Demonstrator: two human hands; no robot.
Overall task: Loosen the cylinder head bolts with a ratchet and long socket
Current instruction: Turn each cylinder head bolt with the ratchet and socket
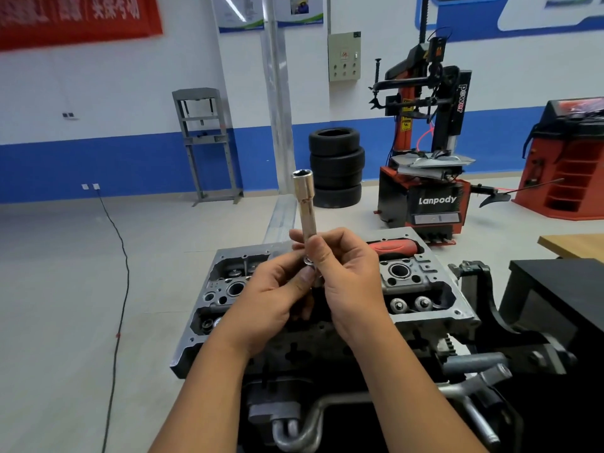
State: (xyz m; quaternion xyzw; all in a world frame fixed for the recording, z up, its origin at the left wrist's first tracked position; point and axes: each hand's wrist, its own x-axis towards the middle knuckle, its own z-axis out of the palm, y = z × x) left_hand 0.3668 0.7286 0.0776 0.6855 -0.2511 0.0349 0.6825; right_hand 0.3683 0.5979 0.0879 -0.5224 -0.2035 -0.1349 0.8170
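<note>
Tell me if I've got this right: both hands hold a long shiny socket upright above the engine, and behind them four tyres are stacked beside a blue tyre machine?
Nearly. In the head view the tyre machine is red and black, not blue. The rest holds: the left hand and right hand hold the long socket upright above the cylinder head, with four stacked tyres behind.

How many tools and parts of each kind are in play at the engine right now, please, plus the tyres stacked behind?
Long socket: 1, held upright by left hand and right hand
Red-handled tool: 1
Cylinder head: 1
Stacked tyres: 4
Total: 7
</note>
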